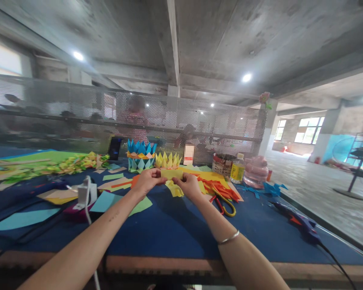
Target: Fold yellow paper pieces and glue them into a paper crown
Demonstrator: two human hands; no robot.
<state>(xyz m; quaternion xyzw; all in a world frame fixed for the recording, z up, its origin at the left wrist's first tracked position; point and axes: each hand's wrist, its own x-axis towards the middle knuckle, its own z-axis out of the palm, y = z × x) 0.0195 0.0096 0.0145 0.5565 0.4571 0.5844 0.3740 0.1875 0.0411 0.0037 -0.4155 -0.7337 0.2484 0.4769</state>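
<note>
My left hand [147, 181] and my right hand [188, 184] are raised above the blue table [169, 229], each pinching one end of a folded strip of yellow paper [171, 173]. The fingers of both hands are closed on it. Another crumpled yellow piece [174, 189] lies on the table just below them. A blue paper crown [140, 155] and a yellow paper crown [168, 160] stand just beyond the hands.
Scissors [224, 203] and orange paper scraps [220, 188] lie right of my hands. A bottle [237, 168], a pink container [255, 172] and a glue gun [296, 222] are further right. Coloured sheets and a white charger [86, 193] lie left. A mesh screen [139, 117] backs the table.
</note>
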